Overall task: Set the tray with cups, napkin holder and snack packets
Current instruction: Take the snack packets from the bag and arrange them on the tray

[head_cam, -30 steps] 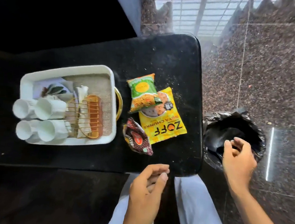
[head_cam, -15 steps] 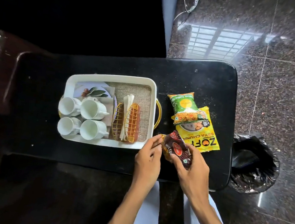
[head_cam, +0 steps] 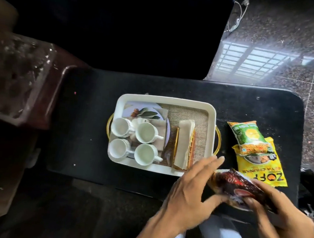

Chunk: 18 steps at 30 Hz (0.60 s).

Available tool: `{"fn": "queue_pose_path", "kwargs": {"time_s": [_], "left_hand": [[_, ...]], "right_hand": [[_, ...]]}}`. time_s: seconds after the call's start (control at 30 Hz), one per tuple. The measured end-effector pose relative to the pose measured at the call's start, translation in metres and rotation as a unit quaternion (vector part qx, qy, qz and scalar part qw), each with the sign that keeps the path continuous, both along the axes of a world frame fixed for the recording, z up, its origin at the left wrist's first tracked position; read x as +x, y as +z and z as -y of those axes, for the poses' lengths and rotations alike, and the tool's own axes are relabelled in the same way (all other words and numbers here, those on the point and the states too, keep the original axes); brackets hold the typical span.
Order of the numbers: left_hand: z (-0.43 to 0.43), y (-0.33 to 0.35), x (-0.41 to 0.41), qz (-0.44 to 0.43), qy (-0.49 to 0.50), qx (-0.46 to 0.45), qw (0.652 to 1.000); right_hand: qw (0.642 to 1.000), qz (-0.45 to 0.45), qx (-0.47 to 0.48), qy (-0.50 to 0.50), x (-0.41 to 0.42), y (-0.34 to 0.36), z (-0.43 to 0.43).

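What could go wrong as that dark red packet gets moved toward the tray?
The tray has little bare floor: four cups fill its left half, and the napkin holder stands close by the right wall, so the dark red packet may knock the holder. The left hand hovers open beside it; only the right hand has a grip, so the packet could slip.

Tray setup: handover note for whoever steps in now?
Right hand: holding the dark packet above the table's near edge.
Left hand: open, fingers at the packet's left end, grip unclear.
Tray: four cups on the left, napkin holder in the middle. Done.
Green packet lies on yellow packet, both on the table right of the tray.
Left: all three packets into the tray.
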<state>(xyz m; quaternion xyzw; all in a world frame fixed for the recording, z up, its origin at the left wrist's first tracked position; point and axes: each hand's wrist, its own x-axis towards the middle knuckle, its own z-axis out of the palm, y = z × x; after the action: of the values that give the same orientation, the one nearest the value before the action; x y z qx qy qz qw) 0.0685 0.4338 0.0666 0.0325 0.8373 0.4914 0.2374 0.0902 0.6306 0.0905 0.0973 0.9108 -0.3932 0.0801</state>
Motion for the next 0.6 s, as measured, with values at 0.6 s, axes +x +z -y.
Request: {"fn": "queue_pose_path", "kwargs": {"time_s": [0.6], "left_hand": [[0.129, 0.008, -0.080, -0.063, 0.397, 0.044, 0.915]], "right_hand": [[0.962, -0.001, -0.268, 0.053, -0.145, -0.018, 0.167]]}}
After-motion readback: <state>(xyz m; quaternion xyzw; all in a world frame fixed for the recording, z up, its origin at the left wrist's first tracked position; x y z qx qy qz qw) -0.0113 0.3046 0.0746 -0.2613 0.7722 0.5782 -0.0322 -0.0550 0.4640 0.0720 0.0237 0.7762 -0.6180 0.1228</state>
